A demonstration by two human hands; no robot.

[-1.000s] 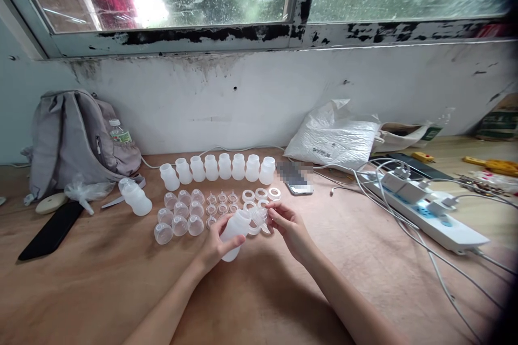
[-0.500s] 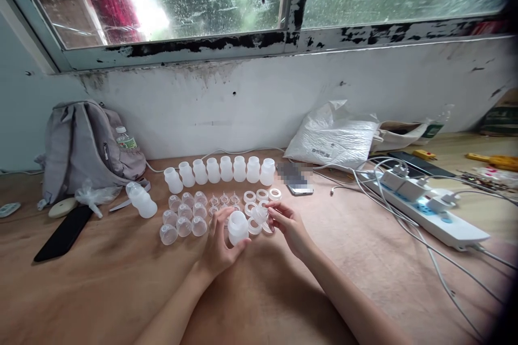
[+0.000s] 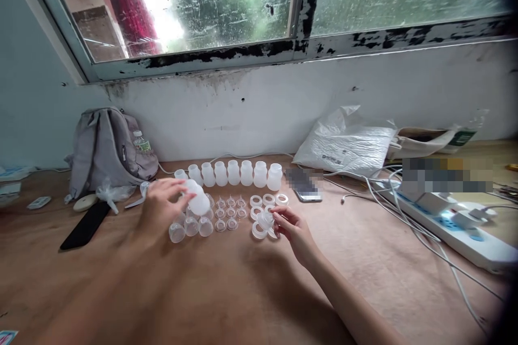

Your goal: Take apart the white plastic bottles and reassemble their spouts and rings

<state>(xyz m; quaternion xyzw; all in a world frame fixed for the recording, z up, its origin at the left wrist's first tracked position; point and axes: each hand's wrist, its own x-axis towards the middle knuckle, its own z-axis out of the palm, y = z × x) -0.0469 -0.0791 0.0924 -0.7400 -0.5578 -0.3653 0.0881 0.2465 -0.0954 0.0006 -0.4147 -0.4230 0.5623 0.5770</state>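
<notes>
One worktop (image 3: 226, 291) carries an upright bottle row (image 3: 233, 173), its left end partly covered by the motion-blurred left hand (image 3: 164, 202). That hand clasps a slanted bottle (image 3: 199, 202) before that end, long axis running down rightward, blunt base lowermost; its contents cannot be made out. Before the row's right end, the right hand (image 3: 293, 228) pinches a clear piece (image 3: 265, 220), its outline blending into white rings (image 3: 253, 230).

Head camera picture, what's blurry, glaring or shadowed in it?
In the head view, the left hand and forearm smear with blur, while the right hand looks crisper; in the head view, the window has a blown-out patch, and a shadow lies on the table beside the right forearm; the head view's right-hand corners are dark, and mosaic blocks cover part of the phone.
</notes>
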